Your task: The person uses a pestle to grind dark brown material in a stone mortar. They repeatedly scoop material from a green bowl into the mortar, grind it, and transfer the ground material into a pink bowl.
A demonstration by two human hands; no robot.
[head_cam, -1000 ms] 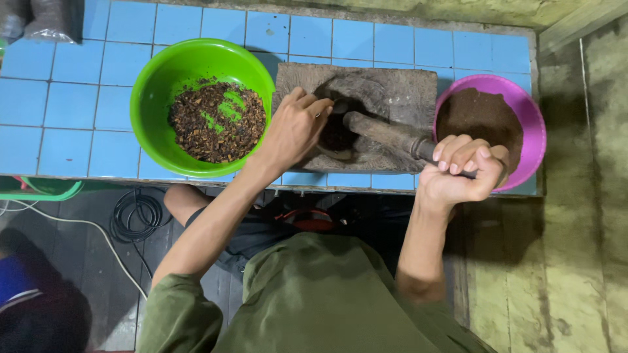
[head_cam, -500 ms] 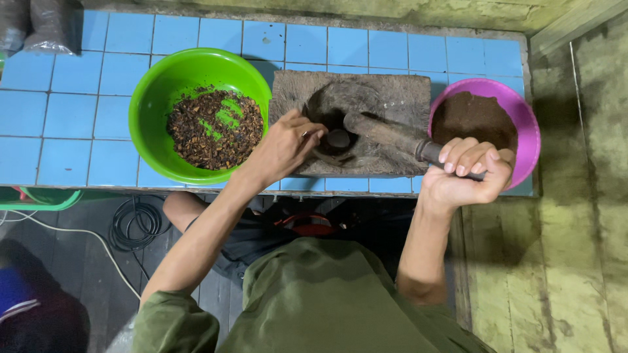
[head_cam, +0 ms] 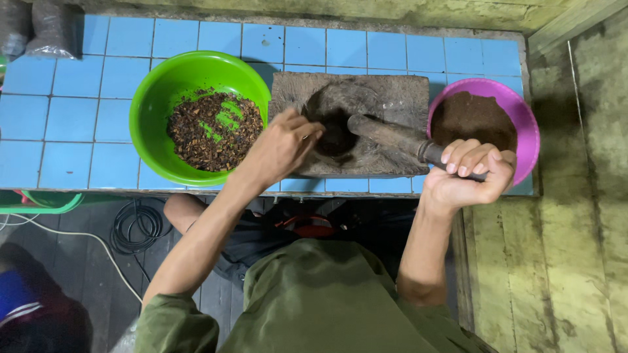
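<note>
I count two round plastic bowls, one green (head_cam: 157, 98) and one purple (head_cam: 526, 131), one stone mortar slab (head_cam: 392, 98), and one wooden pestle (head_cam: 389, 134).

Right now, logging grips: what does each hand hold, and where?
Right hand grips the pestle at its handle end. Left hand reaches into the mortar hollow; whether it holds anything cannot be told.

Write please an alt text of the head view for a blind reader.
The right hand grips a pestle reaching into a stone mortar; the left hand touches its hollow. A green bowl of coarse bits and a purple bowl of brown powder flank it.
</note>
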